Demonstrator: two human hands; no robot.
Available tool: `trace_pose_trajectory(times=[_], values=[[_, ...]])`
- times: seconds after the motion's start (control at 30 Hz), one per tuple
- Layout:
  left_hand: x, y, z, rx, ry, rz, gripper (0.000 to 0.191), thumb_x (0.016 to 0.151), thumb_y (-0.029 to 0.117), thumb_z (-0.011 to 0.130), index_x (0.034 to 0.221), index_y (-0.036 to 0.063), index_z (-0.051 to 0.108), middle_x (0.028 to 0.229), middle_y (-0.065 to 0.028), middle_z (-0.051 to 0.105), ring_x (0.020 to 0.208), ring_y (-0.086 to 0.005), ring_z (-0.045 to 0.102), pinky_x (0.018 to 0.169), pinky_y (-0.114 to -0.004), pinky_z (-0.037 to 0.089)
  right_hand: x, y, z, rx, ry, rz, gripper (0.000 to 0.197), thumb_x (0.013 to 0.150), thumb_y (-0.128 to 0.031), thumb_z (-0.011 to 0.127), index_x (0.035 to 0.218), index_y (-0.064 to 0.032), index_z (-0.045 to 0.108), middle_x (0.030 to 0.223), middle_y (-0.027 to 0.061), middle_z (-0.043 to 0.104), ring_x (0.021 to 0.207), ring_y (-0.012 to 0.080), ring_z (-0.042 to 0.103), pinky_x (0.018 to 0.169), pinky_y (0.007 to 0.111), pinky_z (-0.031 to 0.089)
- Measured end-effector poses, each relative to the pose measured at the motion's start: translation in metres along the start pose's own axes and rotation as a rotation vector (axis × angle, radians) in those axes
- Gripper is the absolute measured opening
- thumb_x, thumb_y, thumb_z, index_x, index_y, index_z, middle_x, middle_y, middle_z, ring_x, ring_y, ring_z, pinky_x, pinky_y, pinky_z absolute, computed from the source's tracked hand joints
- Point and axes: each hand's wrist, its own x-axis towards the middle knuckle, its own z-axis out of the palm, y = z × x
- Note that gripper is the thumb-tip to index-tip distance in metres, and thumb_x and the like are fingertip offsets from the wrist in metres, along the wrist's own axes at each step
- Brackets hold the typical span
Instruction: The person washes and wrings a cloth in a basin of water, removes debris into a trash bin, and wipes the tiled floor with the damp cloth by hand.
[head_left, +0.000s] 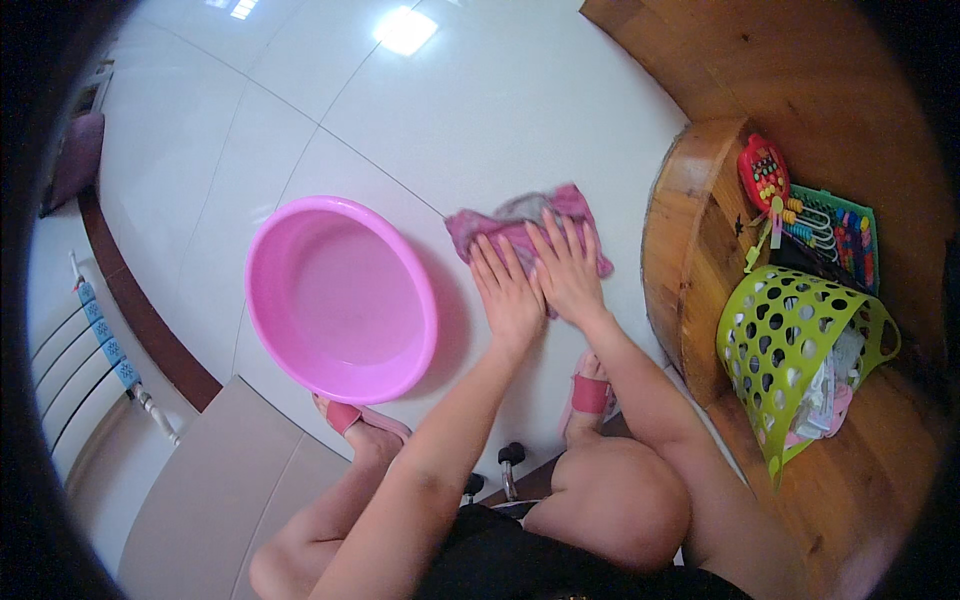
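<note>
A pink and grey cloth (525, 210) lies crumpled on the white tiled floor (480, 135). Both of my hands press on it from above with their palms down. My left hand (510, 296) rests on the cloth's lower left part, fingers slightly apart. Beside it, my right hand (566, 274) lies flat on the right part, fingers spread; the two hands touch or nearly touch at the thumbs. To the left stands a round pink plastic basin (427, 300) with what looks like water in it.
On the right, a wooden step (675, 262) holds a green perforated plastic basket (795, 322) with things inside, a red toy (763, 172) and a green bead board (855, 240). My feet in pink slippers (589, 394) are near the basin and cloth. A radiator (75, 367) stands far left.
</note>
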Motion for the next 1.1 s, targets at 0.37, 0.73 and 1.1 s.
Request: trace_pose_trajectory(times=[0.37,0.73,1.1], values=[[0.006,0.002,0.008,-0.040,-0.045,0.007,0.068,0.094,0.035,0.038,0.142,-0.0076,0.015,0.146,-0.0329,0.007,0.136,-0.0476,0.005,0.111,-0.054,0.005,-0.005,-0.001,0.008,-0.006,0.029,0.154,0.053,0.090,-0.028,0.045,0.141,-0.0178,0.036,0.147,0.0095,0.028,0.133,0.0279,0.028,0.111,0.052,0.010],[0.162,-0.003,-0.018,-0.012,0.281,0.024,0.063,0.095,0.033,0.035,0.141,-0.0066,0.018,0.145,-0.0340,0.012,0.136,-0.0471,0.010,0.111,-0.053,0.009,0.163,0.036,-0.006,-0.033,0.350,-0.022,0.047,0.089,-0.032,0.045,0.135,-0.0206,0.044,0.144,0.0061,0.035,0.133,0.0247,0.029,0.111,0.052,0.013],[0.266,0.010,-0.016,-0.015,0.363,0.149,0.069,0.093,0.039,0.035,0.140,-0.0094,0.020,0.144,-0.0372,0.007,0.136,-0.0507,0.003,0.110,-0.054,0.002,0.249,0.094,-0.027,-0.185,0.294,-0.056,0.045,0.096,-0.038,0.030,0.141,-0.0316,0.032,0.150,-0.0013,0.026,0.138,0.0202,0.022,0.113,0.047,0.006]])
